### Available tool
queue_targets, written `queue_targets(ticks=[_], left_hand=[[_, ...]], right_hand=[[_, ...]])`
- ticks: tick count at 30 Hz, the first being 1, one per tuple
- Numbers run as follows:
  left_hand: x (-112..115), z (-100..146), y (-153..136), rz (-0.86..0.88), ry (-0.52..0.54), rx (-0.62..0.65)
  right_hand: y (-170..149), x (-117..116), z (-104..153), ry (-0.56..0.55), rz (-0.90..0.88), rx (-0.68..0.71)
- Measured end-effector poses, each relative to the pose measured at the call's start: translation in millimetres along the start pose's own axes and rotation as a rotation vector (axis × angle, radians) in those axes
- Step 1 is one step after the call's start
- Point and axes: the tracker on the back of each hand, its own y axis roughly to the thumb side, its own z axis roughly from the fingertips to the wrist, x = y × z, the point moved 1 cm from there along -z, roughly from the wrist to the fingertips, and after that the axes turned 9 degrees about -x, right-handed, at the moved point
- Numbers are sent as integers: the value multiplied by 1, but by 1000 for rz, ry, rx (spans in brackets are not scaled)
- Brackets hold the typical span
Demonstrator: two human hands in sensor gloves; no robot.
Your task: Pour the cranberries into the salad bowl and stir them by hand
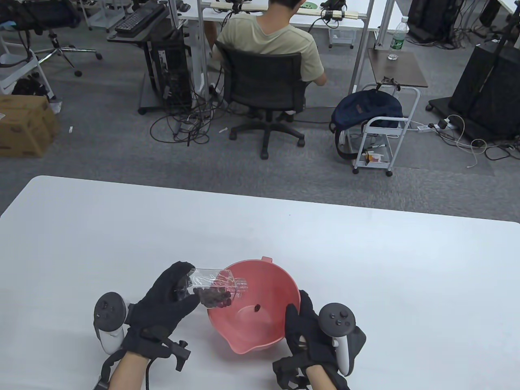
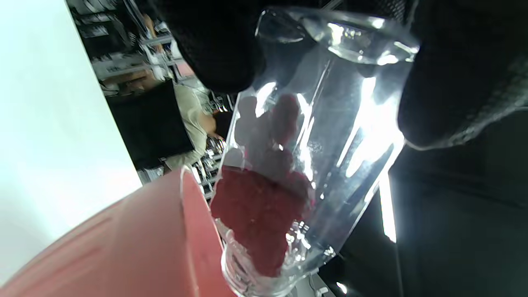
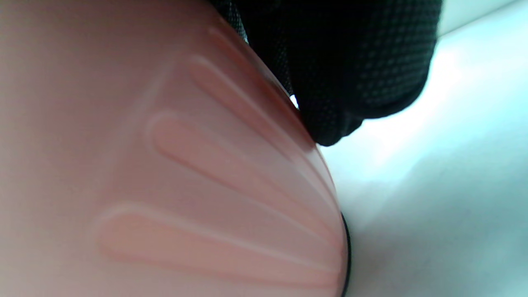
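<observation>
A: Entry. My left hand (image 1: pixel 170 298) is wrapped round a clear bottle (image 1: pixel 213 284), tipped nearly level, neck over the rim of the pink salad bowl (image 1: pixel 280 284). My right hand (image 1: pixel 310 329) grips the bowl's near right rim, thumb over the edge, fingers against the ribbed outer wall in the right wrist view.

B: Where are the cranberries?

A: Most of the cranberries (image 1: pixel 216 300) sit in a dark red clump in the bottle's lower side near the neck. One dark piece (image 1: pixel 257 307), likely a berry, lies on the bowl floor. The bowl stands on the white bench (image 1: pixel 365 264), close to its near edge.

B: Risks?

A: My judgement: the clump looks packed, so it may jam at the narrow neck, then release all at once if I shake hard, and berries could bounce over the rim. The neck is only just inside the left rim, so drawing my left hand back would drop fruit onto the bench. Loosening my right-hand hold could let the bowl slide or tip.
</observation>
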Motion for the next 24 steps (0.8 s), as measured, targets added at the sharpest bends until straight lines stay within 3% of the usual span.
queue_targets(ticks=[1, 2, 4, 5, 7, 8, 10, 11, 13, 14, 16, 17, 19, 22, 24], left_hand=[[4, -1, -2, 113, -51, -8], [6, 2, 0, 137, -25, -41], [3, 3, 5, -101, 75, -7], [3, 3, 5, -125, 31, 13], [9, 4, 4, 61, -8, -2], [10, 4, 5, 75, 6, -18], [8, 5, 8, -111, 53, 3], [8, 5, 7, -119, 38, 18], [10, 4, 2, 87, -13, -19], [11, 6, 3, 109, 14, -45], [7, 6, 7, -103, 65, -1], [6, 5, 6, -102, 36, 13], [10, 5, 4, 77, 5, -14], [6, 7, 9, -114, 68, 7], [8, 6, 9, 27, -8, 40]], right_hand=[[0, 0, 0, 0, 0, 0], [0, 0, 0, 0, 1, 0], [0, 0, 0, 0, 2, 0], [0, 0, 0, 0, 0, 0], [0, 0, 0, 1, -1, 0], [0, 0, 0, 0, 1, 1], [0, 0, 0, 2, 3, 1], [0, 0, 0, 2, 2, 1], [0, 0, 0, 0, 1, 0], [0, 0, 0, 1, 2, 1], [0, 0, 0, 2, 2, 1], [0, 0, 0, 1, 2, 1], [0, -1, 0, 0, 1, 0], [0, -1, 0, 2, 2, 1], [0, -1, 0, 1, 0, 0]])
